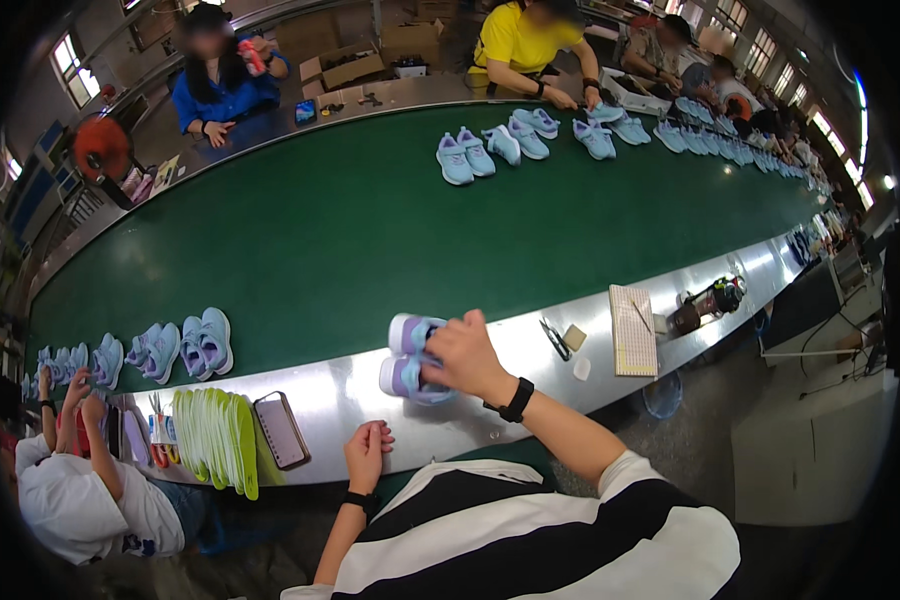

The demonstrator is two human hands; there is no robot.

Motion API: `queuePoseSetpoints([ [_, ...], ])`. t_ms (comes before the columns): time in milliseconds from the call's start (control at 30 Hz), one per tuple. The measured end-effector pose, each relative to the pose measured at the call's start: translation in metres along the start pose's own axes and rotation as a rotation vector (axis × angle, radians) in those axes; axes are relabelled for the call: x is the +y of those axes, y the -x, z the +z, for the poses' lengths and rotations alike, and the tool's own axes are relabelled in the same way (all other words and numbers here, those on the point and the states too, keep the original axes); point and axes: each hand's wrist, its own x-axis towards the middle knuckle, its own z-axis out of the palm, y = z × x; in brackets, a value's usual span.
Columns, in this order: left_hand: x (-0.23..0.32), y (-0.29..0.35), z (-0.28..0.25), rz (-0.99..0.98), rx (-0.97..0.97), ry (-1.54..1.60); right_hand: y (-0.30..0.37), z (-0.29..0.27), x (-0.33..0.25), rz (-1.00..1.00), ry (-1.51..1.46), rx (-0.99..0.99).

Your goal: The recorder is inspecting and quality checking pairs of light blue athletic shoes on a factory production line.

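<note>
A pair of light blue and lilac sneakers (407, 377) lies on its side, soles toward the left, on the metal ledge in front of me. My right hand (467, 357) is closed over the pair, with its fingertips hidden among the shoes. Below and to the left, my left hand (369, 446) rests at the near edge of the ledge. Its fingers are curled in, and nothing shows in them.
Beyond the metal ledge (515, 345) runs a green conveyor belt (300, 220) carrying more sneakers (465, 157). Green-edged insoles (215, 440) and a phone-shaped case (282, 430) lie left; tweezers (555, 340), a notepad (632, 330) and a dark bottle (705, 305) lie right. Co-workers sit around.
</note>
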Motion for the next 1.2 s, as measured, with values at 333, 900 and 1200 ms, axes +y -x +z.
queuePoseSetpoints([
  [333, 0.007, 0.005, 0.004, -0.028, -0.071, 0.002, -0.258, -0.061, 0.172, 0.579, 0.469, 0.409],
  [900, 0.107, -0.15, -0.19, 0.164, 0.614, -1.25, 0.119, 0.006, -0.005, 0.418, -0.372, -0.375],
  [1200, 0.104, -0.212, -0.238, -0.498, 0.285, -1.52, 0.112, 0.001, -0.043, 0.3, -0.399, -0.404],
])
